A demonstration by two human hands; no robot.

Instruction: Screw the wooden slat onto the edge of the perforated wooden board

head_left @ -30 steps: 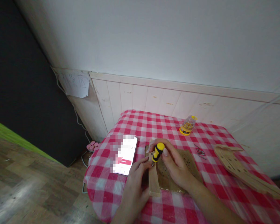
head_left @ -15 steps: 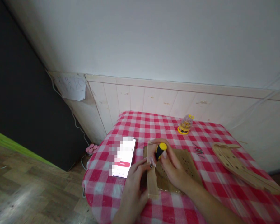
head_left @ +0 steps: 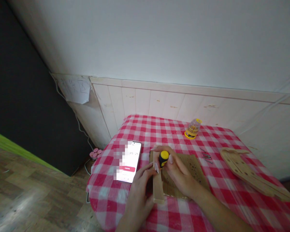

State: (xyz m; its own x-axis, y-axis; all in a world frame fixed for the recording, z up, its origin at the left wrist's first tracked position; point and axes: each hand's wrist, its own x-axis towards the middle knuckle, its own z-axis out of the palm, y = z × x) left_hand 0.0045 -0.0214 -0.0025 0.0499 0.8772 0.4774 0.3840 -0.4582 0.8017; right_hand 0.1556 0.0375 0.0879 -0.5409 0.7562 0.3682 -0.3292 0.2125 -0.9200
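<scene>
We see the R hand [head_left: 180, 174] wrapped round a short screwdriver [head_left: 163, 158] w/ a yellow-black handle. Its fingers [head_left: 170, 158] are closed on the handle top, and the tool stands roughly upright w/ its tip down on a wooden slat [head_left: 158, 188]. The tip itself is hidden by the fingers.

L hand [head_left: 140, 188] comes in from the near-left. Its fingers [head_left: 156, 167] are curled against the slat's left edge just beside the screwdriver, gripping the slat. We can't tell if anything small is pinched there.

The slat lies lengthwise, pointing away from us, along the left edge of a brown perforated board [head_left: 192, 167]. Both sit near the front of the red-white checked worktop [head_left: 159, 129].

1 phone [head_left: 131, 161], screen lit, lies just left of the hands. A clear bit jar w/ yellow base [head_left: 192, 129] stands further back. A few dark screws [head_left: 207, 156] lie right of the board. A stack of cut wooden parts [head_left: 244, 170] lies at the far right, well apart from the hands.
</scene>
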